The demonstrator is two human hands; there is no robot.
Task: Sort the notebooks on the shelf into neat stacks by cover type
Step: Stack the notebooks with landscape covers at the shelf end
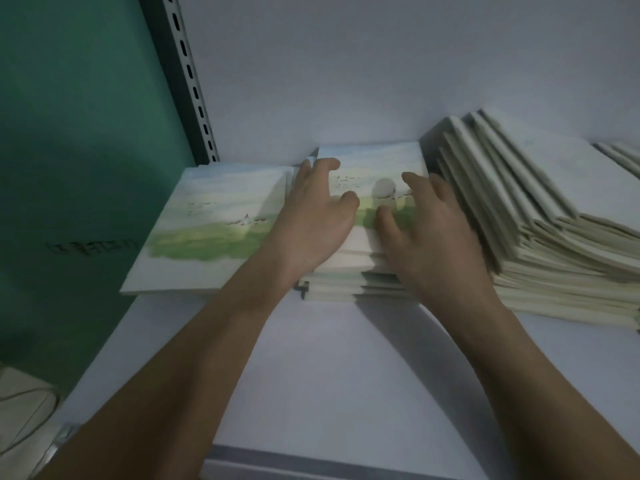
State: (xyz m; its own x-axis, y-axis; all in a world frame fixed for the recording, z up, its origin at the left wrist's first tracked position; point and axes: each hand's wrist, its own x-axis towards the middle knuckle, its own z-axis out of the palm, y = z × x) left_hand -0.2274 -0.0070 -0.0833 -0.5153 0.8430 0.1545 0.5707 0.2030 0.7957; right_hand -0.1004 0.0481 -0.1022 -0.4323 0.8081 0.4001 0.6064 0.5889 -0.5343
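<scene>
The white shelf (346,375) is smooth and flat, probably painted metal. On its right side lies the biggest heap, a slumped pile of plain cream notebooks (540,237), fanned and leaning. In the middle stands a lower stack with a painted meadow cover (367,202); just beside it on the left lies another notebook of the same cover (207,230). They look thin, light and a little flexible, with matte paper covers that I think slide easily; it is better to take them by the long edges. The left hand (311,216) and the right hand (426,230) rest flat on the middle stack, fingers spread, gripping nothing.
</scene>
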